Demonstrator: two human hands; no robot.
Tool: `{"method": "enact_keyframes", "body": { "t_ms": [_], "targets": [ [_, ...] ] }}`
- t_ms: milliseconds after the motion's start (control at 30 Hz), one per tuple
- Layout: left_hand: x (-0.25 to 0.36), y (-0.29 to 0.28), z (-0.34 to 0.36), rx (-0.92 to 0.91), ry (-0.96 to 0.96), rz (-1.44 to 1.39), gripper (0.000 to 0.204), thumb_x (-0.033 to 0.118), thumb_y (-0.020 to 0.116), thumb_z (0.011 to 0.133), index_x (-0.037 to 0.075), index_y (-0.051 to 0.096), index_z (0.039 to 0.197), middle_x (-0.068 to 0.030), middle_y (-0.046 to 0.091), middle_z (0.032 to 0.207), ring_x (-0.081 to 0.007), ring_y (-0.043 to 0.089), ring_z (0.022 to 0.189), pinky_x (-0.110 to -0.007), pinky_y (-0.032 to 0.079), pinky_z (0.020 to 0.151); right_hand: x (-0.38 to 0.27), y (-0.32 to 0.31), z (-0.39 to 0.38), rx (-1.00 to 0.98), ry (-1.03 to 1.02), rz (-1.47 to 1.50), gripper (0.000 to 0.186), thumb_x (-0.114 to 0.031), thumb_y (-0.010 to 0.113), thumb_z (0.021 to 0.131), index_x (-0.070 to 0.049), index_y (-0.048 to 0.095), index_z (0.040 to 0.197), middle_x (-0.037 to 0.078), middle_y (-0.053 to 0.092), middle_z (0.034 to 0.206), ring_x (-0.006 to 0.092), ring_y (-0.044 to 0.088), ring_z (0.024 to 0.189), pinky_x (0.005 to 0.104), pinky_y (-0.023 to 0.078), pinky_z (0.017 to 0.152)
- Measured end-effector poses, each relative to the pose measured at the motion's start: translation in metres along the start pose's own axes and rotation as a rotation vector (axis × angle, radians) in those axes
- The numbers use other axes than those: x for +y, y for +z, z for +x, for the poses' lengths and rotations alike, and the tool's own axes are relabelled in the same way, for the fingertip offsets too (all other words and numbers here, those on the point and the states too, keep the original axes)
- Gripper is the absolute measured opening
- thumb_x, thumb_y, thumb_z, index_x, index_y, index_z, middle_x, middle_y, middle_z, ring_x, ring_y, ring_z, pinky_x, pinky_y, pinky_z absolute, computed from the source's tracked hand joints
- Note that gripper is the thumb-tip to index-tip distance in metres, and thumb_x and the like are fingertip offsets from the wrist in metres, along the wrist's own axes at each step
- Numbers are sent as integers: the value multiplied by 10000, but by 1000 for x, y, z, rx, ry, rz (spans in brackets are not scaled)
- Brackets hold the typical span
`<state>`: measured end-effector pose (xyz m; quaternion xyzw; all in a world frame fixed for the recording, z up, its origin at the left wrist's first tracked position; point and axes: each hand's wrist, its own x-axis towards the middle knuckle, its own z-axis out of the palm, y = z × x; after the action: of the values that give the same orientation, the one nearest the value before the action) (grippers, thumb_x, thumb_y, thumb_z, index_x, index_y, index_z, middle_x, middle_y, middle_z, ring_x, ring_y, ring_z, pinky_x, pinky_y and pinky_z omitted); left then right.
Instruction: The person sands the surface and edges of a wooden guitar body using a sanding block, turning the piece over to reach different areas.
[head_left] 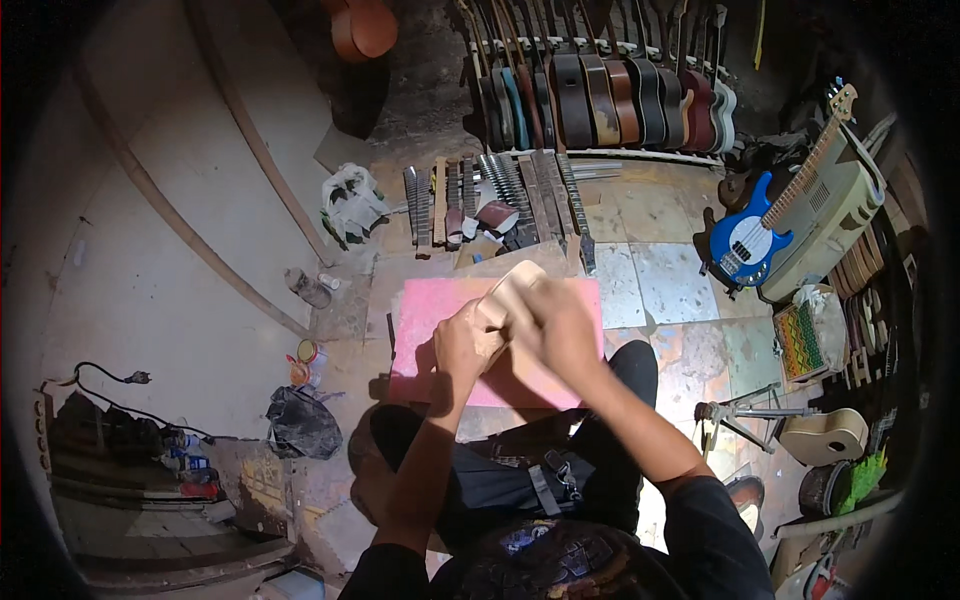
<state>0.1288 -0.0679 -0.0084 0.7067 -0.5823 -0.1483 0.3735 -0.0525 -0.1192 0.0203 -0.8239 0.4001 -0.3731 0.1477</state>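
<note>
My left hand (pixel 460 345) and right hand (pixel 568 330) are bare, as are the forearms behind them, up to the loose black left sleeve (pixel 390 572) and right sleeve (pixel 715 530). Nearer my body than either hand, the black shirt (pixel 470 573) carries a blue and brownish print (pixel 555 545). Between them, on my dark trousers (pixel 620 450), hang a greyish strap (pixel 543 492) and a shiny fitting (pixel 563 470), too small to make out.

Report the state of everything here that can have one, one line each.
Wooden piece, held
Left hand, closed on the wooden piece
Right hand, blurred, grip unclear
Pink board, flat, partly covered
Plug, unplugged
Blue guitar, upright, tilted
Black bag, crumpled
Guitar row, upright
</note>
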Motion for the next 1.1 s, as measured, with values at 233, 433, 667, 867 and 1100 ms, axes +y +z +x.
{"method": "enact_keyframes", "body": {
  "t_ms": [233, 433, 667, 867, 1100],
  "targets": [
    [5, 0, -2, 38, 13, -191, 518, 335, 854, 732, 63, 741, 1158, -223, 745, 894, -438, 722, 856, -493, 583, 753, -33, -8, -5, 19, -126, -10, 427, -195, 764, 821, -81, 722, 1230, 220, 677, 1127, 405, 656, 1044, 483, 529, 898],
    [15, 1, 1, 88, -32, 33, 325, 230, 791, 726, 60, 742, 999, -216, 735, 830, -433, 722, 833, -488, 573, 724, -12, -19, 34, -112, 155, 32, 421, -194, 772, 845, -73, 724, 1245, 227, 686, 1055, 388, 657, 967, 451, 546, 861],
    [15, -8, -7, -101, -106, 269, 417, 383, 854, 763, 81, 705, 1009, -199, 738, 821, -428, 726, 805, -558, 556, 706, 1, -16, 39, -176, 193, -15, 467, -188, 761, 873, -66, 704, 1319, 253, 703, 1117, 393, 672, 1034, 447, 546, 918],
    [-27, 17, -18, -19, -58, 296, 393, 450, 796, 823, 98, 732, 985, -214, 728, 813, -451, 714, 812, -577, 552, 706, -56, -13, -10, -177, -184, -53, 496, -160, 761, 855, -87, 694, 1341, 287, 604, 1301, 434, 612, 1125, 502, 521, 944],
    [4, -1, -18, -61, -117, 194, 499, 533, 799, 820, 77, 726, 1011, -209, 740, 841, -446, 721, 831, -564, 562, 725, -28, -21, 33, -146, 7, -30, 484, -122, 761, 852, -42, 691, 1324, 242, 674, 1117, 402, 662, 985, 463, 538, 873]
  ]
}}
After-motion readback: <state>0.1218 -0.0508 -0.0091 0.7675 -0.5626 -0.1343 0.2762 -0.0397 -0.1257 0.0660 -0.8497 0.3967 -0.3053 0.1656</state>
